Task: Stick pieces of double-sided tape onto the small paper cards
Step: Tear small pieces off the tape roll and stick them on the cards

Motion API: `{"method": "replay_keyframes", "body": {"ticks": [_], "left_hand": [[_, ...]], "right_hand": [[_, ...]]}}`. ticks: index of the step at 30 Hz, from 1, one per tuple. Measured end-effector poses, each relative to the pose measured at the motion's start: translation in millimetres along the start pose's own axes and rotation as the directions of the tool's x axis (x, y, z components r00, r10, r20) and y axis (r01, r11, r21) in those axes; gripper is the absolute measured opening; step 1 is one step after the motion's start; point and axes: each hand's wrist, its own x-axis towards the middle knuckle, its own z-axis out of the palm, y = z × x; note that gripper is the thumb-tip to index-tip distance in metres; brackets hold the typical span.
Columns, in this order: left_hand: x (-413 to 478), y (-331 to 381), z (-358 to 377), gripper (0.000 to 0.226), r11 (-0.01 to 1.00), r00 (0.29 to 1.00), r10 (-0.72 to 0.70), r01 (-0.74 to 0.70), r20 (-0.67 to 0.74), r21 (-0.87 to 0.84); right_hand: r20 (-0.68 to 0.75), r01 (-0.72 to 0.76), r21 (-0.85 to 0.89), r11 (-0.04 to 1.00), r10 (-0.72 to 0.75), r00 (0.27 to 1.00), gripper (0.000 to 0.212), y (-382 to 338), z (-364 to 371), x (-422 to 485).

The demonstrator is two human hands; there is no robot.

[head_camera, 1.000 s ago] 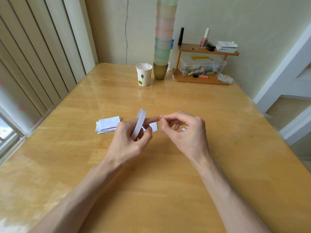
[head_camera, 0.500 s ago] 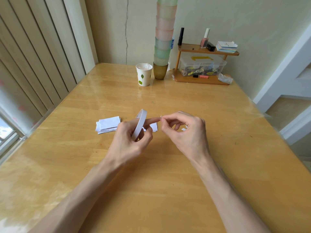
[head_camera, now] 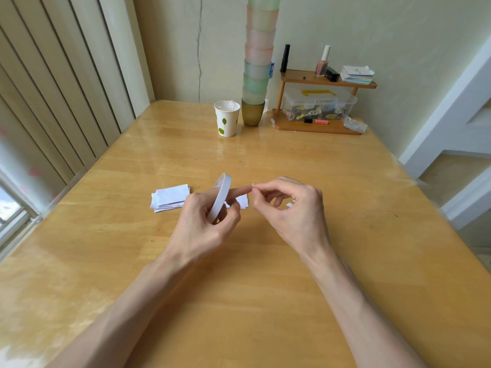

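Observation:
My left hand (head_camera: 204, 224) grips a thin white roll of double-sided tape (head_camera: 220, 197), held on edge above the table with the forefinger stretched out to the right. My right hand (head_camera: 289, 211) pinches a tiny bit of tape end (head_camera: 253, 185) at the tip of that forefinger. A small stack of white paper cards (head_camera: 171, 197) lies on the table to the left of the hands. Another white card (head_camera: 243, 201) lies flat behind the hands, mostly hidden. A small white scrap (head_camera: 289, 205) shows by my right hand's curled fingers.
A wooden table (head_camera: 265, 261) fills the view. At its far end stand a white paper cup (head_camera: 226, 118), a tall stack of pastel cups (head_camera: 259, 65) and a small wooden shelf (head_camera: 318, 104) holding a clear box and bottles. Blinds hang on the left.

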Motion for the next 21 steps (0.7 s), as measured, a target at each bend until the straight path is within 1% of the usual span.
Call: {"method": "replay_keyframes", "body": {"ticks": [11,21], "left_hand": [[-0.1,1.5,-0.8,0.034,1.0,1.0,-0.001,0.001,-0.002,-0.008],[0.4,2.2,0.1,0.034,1.0,1.0,0.009,-0.009,-0.002,-0.017]], "right_hand": [[0.032,-0.101,0.133,0.986,0.097,0.995,0.01,1.7,-0.8,1.1],[0.027,-0.091,0.137,0.986,0.088,0.996,0.007,3.3,-0.3,1.4]]}}
